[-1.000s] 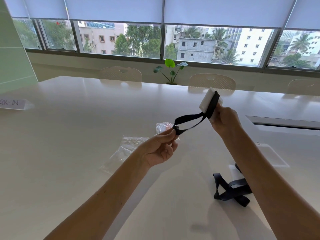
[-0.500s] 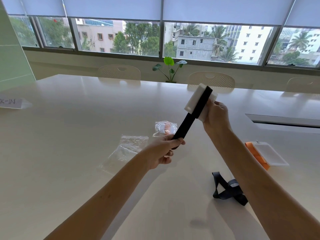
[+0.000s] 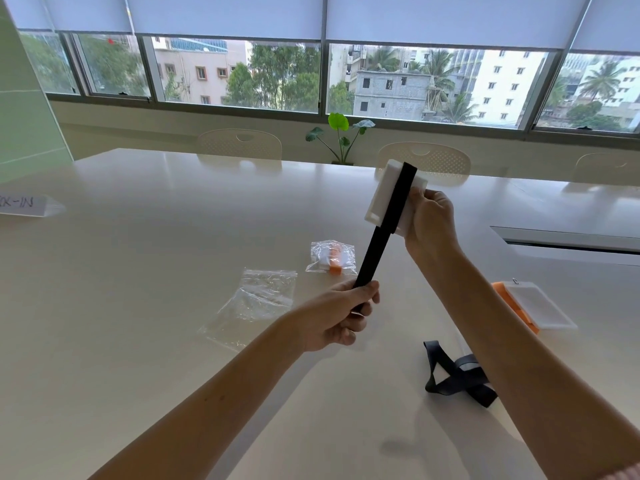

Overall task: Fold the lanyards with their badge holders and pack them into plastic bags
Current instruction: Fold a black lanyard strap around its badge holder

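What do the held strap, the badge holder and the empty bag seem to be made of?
Strap: likely woven fabric, matte black, flat and pulled taut between the hands.
Badge holder: looks like rigid white plastic, smooth, with crisp edges.
Bag: thin clear plastic film, glossy and crinkled, table showing through.

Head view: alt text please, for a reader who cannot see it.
The right hand holds a white badge holder up while the left hand pulls its black lanyard taut above a table; an empty plastic bag lies below.

Right hand point(image 3: 431, 223) holds the white badge holder point(image 3: 384, 195); left hand point(image 3: 341, 317) grips the taut black lanyard point(image 3: 379, 244) above the counter point(image 3: 138, 271).
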Available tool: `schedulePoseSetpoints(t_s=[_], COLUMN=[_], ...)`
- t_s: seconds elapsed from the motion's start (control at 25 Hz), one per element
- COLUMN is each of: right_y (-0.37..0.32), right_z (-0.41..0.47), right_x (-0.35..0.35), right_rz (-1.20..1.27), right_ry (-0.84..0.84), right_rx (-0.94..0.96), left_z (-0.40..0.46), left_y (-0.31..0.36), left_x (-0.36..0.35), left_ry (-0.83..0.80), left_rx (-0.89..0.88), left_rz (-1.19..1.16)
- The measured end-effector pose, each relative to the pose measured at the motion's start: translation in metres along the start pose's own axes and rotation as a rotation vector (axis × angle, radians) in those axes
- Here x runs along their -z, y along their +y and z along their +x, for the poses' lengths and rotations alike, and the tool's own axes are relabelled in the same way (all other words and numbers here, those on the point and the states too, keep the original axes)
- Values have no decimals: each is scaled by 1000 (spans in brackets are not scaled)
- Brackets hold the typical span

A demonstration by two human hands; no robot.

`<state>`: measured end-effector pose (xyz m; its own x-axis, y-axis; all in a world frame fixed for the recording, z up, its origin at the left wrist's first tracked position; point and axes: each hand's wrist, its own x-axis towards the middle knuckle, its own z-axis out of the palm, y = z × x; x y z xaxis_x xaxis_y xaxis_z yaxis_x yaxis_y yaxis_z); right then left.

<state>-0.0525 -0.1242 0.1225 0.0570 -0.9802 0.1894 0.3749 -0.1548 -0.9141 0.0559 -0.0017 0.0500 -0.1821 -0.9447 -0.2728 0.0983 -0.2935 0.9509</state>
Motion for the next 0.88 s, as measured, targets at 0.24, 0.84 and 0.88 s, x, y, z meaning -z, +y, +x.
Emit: schedulePoseSetpoints(t_s=[0.24,0.84,0.88], right_y=[23,37,37], right_z=[-1,-34,-35], right_x=[11,33,32], right_rz=[-329,-796,-778], right_ry=[112,-309,-338], right_rx=[168,658,616], left_z=[-3,5,6], left_y=[4,51,52], left_x=[-1,15,17], left_ry=[-193,202,209], left_rx=[17,-335,-359], left_rz=[-52,42,85])
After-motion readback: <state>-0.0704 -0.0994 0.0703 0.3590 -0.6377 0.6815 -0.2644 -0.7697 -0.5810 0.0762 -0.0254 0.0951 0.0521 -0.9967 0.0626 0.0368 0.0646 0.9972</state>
